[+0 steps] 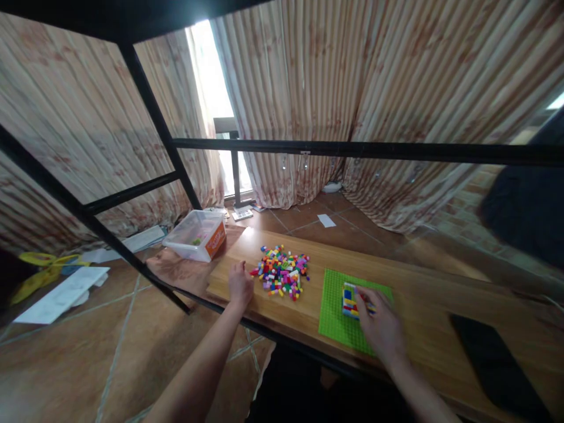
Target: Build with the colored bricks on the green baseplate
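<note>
Toward the left end of the wooden tabletop, my left hand point(240, 285) rests beside a loose pile of small coloured toy bricks point(284, 271). Its fingers are curled, and a red brick point(254, 272) lies just at its right edge; whether anything is inside the fingers is hidden. My right hand point(382, 322) is over a green baseplate point(332, 314). Thumb and fingers are pinched at the right side of a small built block of blue, red, yellow and white bricks point(349, 301). What sits between those fingertips is too small to name.
A clear plastic box point(194, 238) with an orange label stands beyond the table's left end. A dark flat slab point(497, 364) lies at the table's right. Black metal bars point(308, 148) frame the space. Papers point(61, 296) lie on the tiled floor; curtains hang behind.
</note>
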The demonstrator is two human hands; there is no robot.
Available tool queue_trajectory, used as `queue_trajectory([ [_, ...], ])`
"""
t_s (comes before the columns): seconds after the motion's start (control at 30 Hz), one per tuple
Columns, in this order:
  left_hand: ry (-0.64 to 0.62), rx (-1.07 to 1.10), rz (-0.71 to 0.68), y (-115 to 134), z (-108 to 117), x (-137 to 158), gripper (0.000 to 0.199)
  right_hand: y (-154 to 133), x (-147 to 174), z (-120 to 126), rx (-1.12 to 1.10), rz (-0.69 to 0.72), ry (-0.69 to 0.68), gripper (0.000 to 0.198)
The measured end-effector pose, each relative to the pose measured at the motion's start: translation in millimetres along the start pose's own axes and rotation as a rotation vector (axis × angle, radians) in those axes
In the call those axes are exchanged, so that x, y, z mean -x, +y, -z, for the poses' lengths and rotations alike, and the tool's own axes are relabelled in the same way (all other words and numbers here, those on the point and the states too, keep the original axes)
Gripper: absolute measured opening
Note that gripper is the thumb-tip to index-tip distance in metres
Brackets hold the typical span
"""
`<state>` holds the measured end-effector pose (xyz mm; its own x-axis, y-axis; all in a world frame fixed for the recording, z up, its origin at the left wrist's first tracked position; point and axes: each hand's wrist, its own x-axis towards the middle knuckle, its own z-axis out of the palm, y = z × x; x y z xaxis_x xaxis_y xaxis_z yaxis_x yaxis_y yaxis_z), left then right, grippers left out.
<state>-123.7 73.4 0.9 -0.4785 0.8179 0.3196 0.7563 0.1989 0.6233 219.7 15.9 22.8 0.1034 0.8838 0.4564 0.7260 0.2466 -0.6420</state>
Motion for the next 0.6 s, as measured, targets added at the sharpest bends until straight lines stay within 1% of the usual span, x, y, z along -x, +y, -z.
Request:
queue_trajectory([
  [0.07, 0.008, -0.021, -0.001, -7.0, -4.7, -4.2, 0.035, -31.1, -22.9, -23.7, -0.048, 0.106, -0.083, 0.029],
  [0.17, 0.017, -0.049, -0.023, -13.6, -9.1, -4.3, 0.035, -70.6, -54.6, -73.5, -0.05, 0.191, -0.223, 0.026],
  [0.27, 0.007, -0.057, -0.051, -16.6, -9.4, -3.1, 0.033, -93.2, -73.7, -120.6, 0.024, 0.204, -0.342, 0.024],
  [0.33, 0.002, -0.055, -0.061, -17.5, -8.4, -3.5, 0.032, -99.7, -79.2, -141.7, 0.088, 0.175, -0.41, 0.023],
  [0.43, 0.007, -0.056, -0.062, -17.8, -7.2, -6.0, 0.03, -102.5, -80.5, -155.7, 0.105, 0.16, -0.462, 0.018],
  [0.5, -0.001, -0.065, -0.072, -17.2, -6.5, -7.8, 0.03, -103.0, -78.3, -156.0, 0.071, 0.152, -0.443, 0.019],
  [0.6, -0.015, -0.071, -0.093, -15.3, -5.1, -8.8, 0.029, -104.1, -71.9, -149.7, 0.021, 0.123, -0.386, 0.021],
])
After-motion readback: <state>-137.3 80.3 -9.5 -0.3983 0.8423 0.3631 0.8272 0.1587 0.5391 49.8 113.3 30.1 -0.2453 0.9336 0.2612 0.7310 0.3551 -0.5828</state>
